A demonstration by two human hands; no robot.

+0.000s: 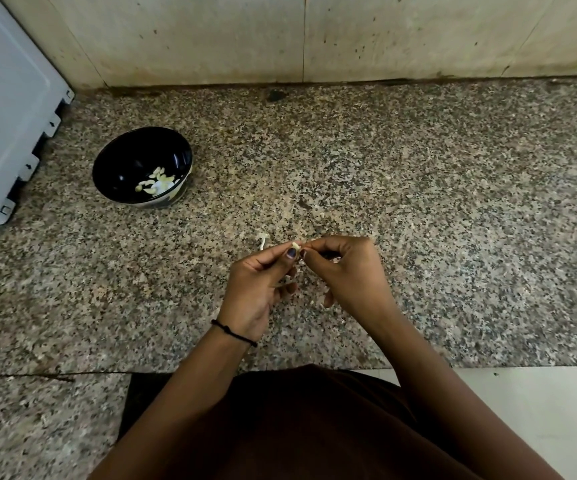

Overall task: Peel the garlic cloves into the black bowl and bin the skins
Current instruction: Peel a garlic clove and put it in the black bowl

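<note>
While held just above the speckled granite surface, pinched from both sides: garlic clove, grip of left hand closed on it by thumb and forefinger, grip of right hand nipping its right end (mostly hidden by the fingertips). Just left of the clove, on the surface, a curled skin scrap. Well apart at far left, black bowl with peeled cloves inside. Beside the bowl, white appliance, small black arrows printed on its edge tabs. Behind, stained tiled wall. Black thread band round the left wrist.
</note>
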